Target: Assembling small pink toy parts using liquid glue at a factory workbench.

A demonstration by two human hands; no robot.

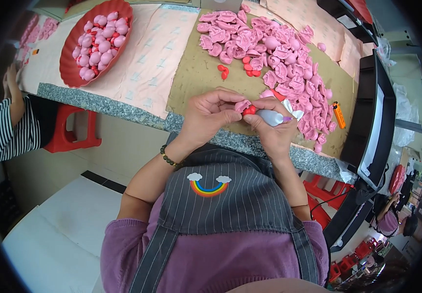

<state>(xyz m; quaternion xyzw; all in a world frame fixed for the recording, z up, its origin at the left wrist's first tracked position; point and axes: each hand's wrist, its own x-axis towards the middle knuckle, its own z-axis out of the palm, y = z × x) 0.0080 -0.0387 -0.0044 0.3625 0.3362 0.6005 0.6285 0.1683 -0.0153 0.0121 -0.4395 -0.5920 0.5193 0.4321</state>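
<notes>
Both my hands meet over the near edge of the workbench. My left hand (210, 115) is closed, pinching a small pink moulded piece (242, 105) between thumb and fingers. Against it sits a glossy red rounded piece (250, 110), gripped at the thumb and fingertips of my right hand (275, 136). That same hand also keeps a small whitish squeeze bottle (269, 117) with a purple tip in its fingers, pointing right. How the pink and red pieces join is hidden by my fingertips. Just beyond lie loose red pieces (251, 68) and a big heap of pink moulded shells (279, 53).
A red fluted bowl (67, 73) of pink-and-red pieces stands at the far left. An orange lighter (338, 115) lies right of the heap, near a black tray (367, 127). A person in a striped sleeve (1, 129) sits at left by a red stool (72, 132).
</notes>
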